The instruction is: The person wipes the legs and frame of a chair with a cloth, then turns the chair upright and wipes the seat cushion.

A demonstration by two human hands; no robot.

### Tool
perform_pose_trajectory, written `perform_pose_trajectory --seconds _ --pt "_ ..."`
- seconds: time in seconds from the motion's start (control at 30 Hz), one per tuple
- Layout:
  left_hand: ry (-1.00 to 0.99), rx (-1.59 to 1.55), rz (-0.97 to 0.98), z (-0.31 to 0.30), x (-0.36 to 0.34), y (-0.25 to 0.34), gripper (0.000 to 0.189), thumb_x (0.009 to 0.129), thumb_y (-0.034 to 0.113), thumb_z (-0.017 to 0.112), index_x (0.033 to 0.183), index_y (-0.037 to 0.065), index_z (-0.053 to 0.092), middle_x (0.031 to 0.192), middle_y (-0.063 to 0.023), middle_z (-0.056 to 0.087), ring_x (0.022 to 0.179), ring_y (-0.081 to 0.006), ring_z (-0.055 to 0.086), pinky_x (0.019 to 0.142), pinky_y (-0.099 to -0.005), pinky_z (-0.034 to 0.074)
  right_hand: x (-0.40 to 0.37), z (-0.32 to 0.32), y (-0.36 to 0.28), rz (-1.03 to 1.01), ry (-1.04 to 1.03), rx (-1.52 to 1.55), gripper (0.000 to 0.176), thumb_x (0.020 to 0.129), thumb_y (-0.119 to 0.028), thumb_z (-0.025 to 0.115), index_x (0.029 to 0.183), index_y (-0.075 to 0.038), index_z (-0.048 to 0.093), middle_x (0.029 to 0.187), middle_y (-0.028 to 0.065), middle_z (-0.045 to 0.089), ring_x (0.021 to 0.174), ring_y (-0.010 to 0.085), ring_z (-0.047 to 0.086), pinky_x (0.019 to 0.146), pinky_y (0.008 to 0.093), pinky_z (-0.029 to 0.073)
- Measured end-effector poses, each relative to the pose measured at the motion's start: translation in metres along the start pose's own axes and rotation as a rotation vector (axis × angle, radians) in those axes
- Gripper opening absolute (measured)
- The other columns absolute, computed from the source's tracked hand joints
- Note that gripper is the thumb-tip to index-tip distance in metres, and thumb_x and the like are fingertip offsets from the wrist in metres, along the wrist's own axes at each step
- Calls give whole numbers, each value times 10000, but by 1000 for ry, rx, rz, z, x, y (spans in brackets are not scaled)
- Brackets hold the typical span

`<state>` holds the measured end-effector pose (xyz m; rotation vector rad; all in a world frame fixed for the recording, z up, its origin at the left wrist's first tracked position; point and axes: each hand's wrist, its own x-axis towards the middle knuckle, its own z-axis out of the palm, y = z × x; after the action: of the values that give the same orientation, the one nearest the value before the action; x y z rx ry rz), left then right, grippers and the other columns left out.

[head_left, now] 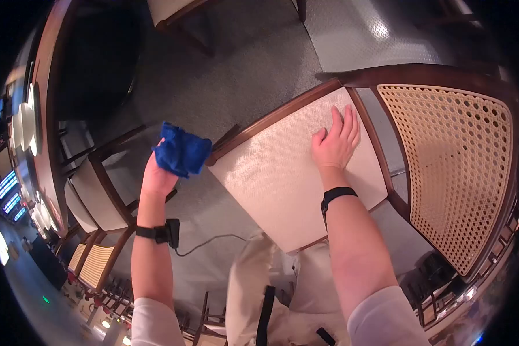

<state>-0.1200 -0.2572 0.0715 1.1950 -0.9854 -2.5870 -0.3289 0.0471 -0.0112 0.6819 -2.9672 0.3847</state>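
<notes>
A chair with a cream fabric seat (277,167), dark wood frame and woven cane backrest (461,167) stands in front of me. My right hand (337,141) lies flat on the seat near the backrest, its fingers stretched out and holding nothing. Left of the seat's front corner, my left hand (160,173) is raised over the floor and grips a crumpled blue cloth (183,151). The cloth covers most of the left fingers. It appears to hang apart from the chair. Dark bands circle both wrists.
A long table (47,109) with stacked white plates (26,128) runs along the left. More cream chairs (101,199) stand beside it. Another chair (170,10) is at the top. Grey carpet (259,63) covers the floor, and a thin cable (210,239) runs from my left wristband.
</notes>
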Motion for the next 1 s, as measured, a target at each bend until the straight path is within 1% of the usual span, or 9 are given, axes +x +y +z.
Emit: perform_pose_trajectory --seconds 0.2,0.33,0.37,0.43,0.5,0.63,0.67,0.83,1.0 --pt "-203 505 -204 4 63 -13 153 869 -6 539 990 88 528 968 16 587 887 -58 554 771 -215 450 -6 -3 2 16 -42 36 589 690 -157 570 1263 -102 445 1396 167 338 1324 335 275 1083 493 233" --pt "-296 794 -394 25 91 -50 469 800 158 705 1192 29 483 1168 -75 566 984 -164 552 853 -288 456 -3 -2 4 101 -60 71 585 680 -154 573 1252 -113 461 1401 152 339 1322 331 279 1081 496 237" --pt "-372 1203 -192 6 90 -77 634 769 261 748 1262 -4 451 1202 -141 563 1076 -226 549 926 -339 435 -3 1 5 109 -70 68 583 677 -153 574 1249 -115 467 1403 145 340 1322 326 279 1079 494 240" --pt "-491 1184 -330 14 109 -54 780 757 386 741 1318 -31 396 1217 -200 550 1150 -257 523 974 -357 405 -1 -1 0 156 -105 55 582 674 -151 575 1246 -117 472 1405 138 341 1323 322 280 1077 492 242" --pt "-425 1198 -584 19 89 -60 761 784 439 695 1313 -23 404 1214 -208 552 1150 -238 524 969 -349 411 -7 -8 11 101 -98 112 615 663 -110 562 1268 -83 450 1410 145 342 1316 340 295 1077 490 229" --pt "-702 1453 -352 -3 92 -57 699 852 519 555 1258 -36 435 1120 -247 573 1105 -358 530 960 -407 401 18 -2 17 139 -66 58 617 661 -87 549 1269 -75 446 1407 156 343 1315 347 296 1069 500 234" --pt "-742 1414 -469 19 106 -50 671 870 536 506 1195 -49 458 1086 -272 562 1091 -406 504 957 -444 385 13 -4 21 136 -78 83 604 652 -105 554 1250 -84 472 1404 151 348 1313 346 294 1069 505 234" --pt "-752 1509 -322 23 122 -70 624 899 531 454 1099 -60 476 1049 -281 554 1031 -411 526 910 -449 403 5 -1 8 88 -51 100 565 655 -158 530 1215 -82 521 1394 163 367 1296 358 317 1058 523 247" --pt "-721 1337 -211 151 189 -106 636 904 533 443 1083 -76 491 1065 -298 550 1045 -416 526 907 -425 409 2 2 10 110 -64 69 557 664 -178 517 1212 -81 533 1390 169 377 1287 362 332 1054 526 253"
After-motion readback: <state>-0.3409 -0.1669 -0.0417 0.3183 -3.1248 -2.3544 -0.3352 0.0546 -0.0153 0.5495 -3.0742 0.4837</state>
